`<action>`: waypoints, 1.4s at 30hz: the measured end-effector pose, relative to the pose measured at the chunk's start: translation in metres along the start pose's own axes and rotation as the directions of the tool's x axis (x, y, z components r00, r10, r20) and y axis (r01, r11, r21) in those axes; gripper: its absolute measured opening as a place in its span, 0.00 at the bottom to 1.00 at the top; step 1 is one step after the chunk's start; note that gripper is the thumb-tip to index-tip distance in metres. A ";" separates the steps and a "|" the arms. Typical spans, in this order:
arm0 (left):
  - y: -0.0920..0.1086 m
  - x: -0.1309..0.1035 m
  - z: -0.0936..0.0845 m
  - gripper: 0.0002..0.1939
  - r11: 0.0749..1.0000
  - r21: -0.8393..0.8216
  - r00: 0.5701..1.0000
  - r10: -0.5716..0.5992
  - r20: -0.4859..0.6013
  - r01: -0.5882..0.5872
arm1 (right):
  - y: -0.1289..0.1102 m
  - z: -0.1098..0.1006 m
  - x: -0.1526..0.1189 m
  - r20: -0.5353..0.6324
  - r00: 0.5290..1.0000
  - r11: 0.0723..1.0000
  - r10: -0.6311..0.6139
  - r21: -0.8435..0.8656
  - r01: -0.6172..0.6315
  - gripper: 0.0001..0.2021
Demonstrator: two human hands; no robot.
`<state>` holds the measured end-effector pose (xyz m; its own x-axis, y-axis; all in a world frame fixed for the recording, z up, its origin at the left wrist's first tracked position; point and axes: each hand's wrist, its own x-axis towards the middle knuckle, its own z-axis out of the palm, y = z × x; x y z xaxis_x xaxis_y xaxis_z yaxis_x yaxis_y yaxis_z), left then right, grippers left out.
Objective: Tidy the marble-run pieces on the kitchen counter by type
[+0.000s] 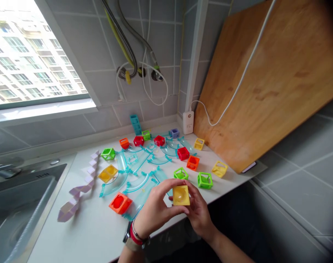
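A yellow cube with a round hollow (181, 195) is held between both hands above the counter's front edge. My left hand (161, 204) grips it from the left, thumb below and fingers over its top. From the right, my right hand (197, 209) closes on the same cube. Just behind the hands sit a green cube frame (181, 174) and another green cube (205, 180). An orange-red cube (120, 203) lies left of my left hand, beside clear blue curved track pieces (139, 183).
Red cubes (183, 153), orange cubes (193, 163) and yellow cubes (219, 169) are spread across the white counter (81, 237). A pale purple zigzag piece (69, 209) lies near the sink (21, 215). A wooden board (254, 95) leans at the right, near a white plugged device (188, 122).
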<state>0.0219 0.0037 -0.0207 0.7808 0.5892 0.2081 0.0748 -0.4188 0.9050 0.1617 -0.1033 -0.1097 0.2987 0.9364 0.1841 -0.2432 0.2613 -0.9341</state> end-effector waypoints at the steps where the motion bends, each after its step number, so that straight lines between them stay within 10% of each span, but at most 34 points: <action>1: 0.001 0.000 -0.001 0.31 1.000 -0.007 1.000 -0.015 -0.013 0.015 | -0.001 0.001 -0.001 0.037 0.999 1.000 0.012 0.000 -0.012 0.32; 10: 0.000 0.003 0.015 0.33 0.950 -0.259 0.971 -0.210 -0.110 0.176 | 0.001 0.004 -0.001 0.172 0.984 0.994 0.040 -0.107 -0.022 0.46; 17: -0.012 0.004 0.021 0.33 0.952 -0.245 0.962 -0.226 -0.151 0.185 | -0.013 0.005 -0.017 -0.101 0.992 0.994 -0.079 -0.082 0.071 0.31; 25: -0.019 0.006 0.024 0.16 0.990 0.040 0.983 -0.126 -0.130 0.132 | -0.058 -0.088 0.019 -0.366 0.783 0.707 -0.502 -0.696 0.128 0.12; 31: -0.008 0.002 0.027 0.18 0.994 0.110 0.995 0.010 -0.094 0.000 | -0.049 -0.141 0.042 -0.223 0.843 0.404 -0.490 -0.915 -0.008 0.22; 35: -0.007 0.000 0.025 0.18 0.998 -0.024 0.991 -0.057 -0.122 0.055 | -0.043 -0.151 0.040 -0.316 0.856 0.500 -0.408 -0.863 -0.080 0.21; 39: -0.009 0.000 0.023 0.18 0.994 -0.065 0.989 -0.097 -0.116 0.090 | -0.064 -0.140 0.038 -0.504 0.807 0.798 -0.308 -0.599 -0.070 0.22; 42: -0.010 -0.001 0.020 0.29 0.992 -0.057 0.988 -0.121 -0.101 0.115 | -0.087 -0.114 0.033 -0.492 0.852 0.941 -0.179 -0.339 0.002 0.22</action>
<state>0.0331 -0.0068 -0.0373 0.6992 0.7023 0.1337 0.1291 -0.3079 0.9426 0.2983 -0.1218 -0.0575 0.7518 0.6361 0.1737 0.0849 0.1679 -0.9821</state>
